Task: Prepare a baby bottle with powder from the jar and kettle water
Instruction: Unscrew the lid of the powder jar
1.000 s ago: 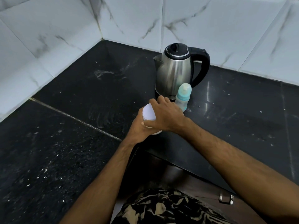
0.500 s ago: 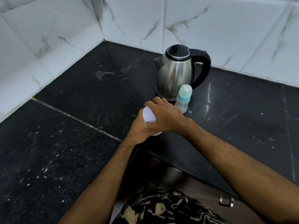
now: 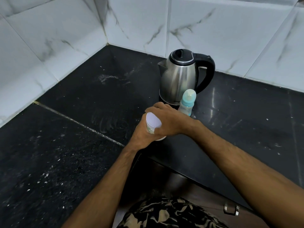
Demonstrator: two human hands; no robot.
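A white jar with a pale lilac lid stands near the front edge of the black counter. My left hand grips the jar's body from the left and below. My right hand curls over the lid from the right. Most of the jar is hidden by both hands. Just behind them stands a baby bottle with a teal collar and clear cap. The steel kettle with a black lid and handle sits behind the bottle on its base.
White marble-look tiled walls meet in a corner behind the counter. White specks and smears of powder lie on the counter to the left. A cabinet with a metal handle sits below the counter edge at lower right.
My right hand has turned on the lid, so more of the lilac top shows. The jar and my left hand stay in place.
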